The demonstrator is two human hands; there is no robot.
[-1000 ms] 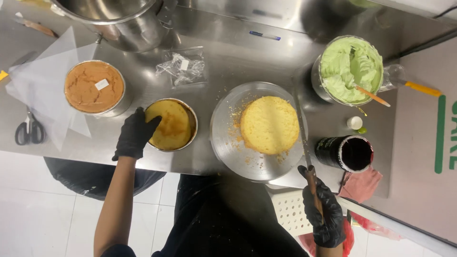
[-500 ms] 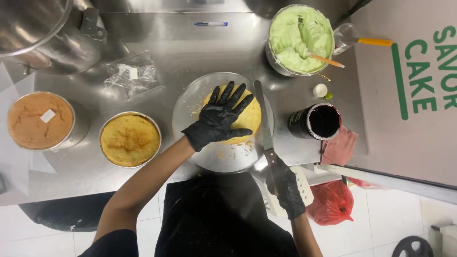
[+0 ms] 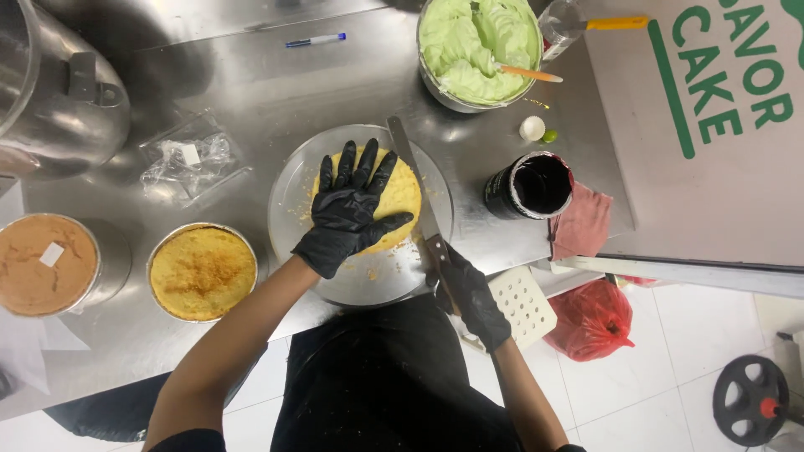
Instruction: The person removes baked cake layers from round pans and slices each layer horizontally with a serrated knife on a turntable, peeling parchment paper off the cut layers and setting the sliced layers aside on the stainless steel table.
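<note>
A round yellow sponge cake (image 3: 400, 194) lies on a metal turntable (image 3: 295, 209) at the middle of the steel counter. My left hand (image 3: 352, 209), in a black glove, rests flat on top of the cake with its fingers spread. My right hand (image 3: 473, 295), also gloved, grips the handle of a long knife (image 3: 412, 173). The blade lies along the cake's right side, pointing away from me.
A tin of yellow cake (image 3: 202, 270) and a tin of brown cake (image 3: 46, 262) stand at the left. A bowl of green cream (image 3: 473, 50), a dark jar (image 3: 530, 184), a pink cloth (image 3: 580, 223), a large cardboard box (image 3: 712, 125) and a big steel bowl (image 3: 59, 92) surround the turntable.
My left hand moved from the yellow cake tin onto the cake on the turntable and stays flat there. My right hand brought the knife up beside the cake.
</note>
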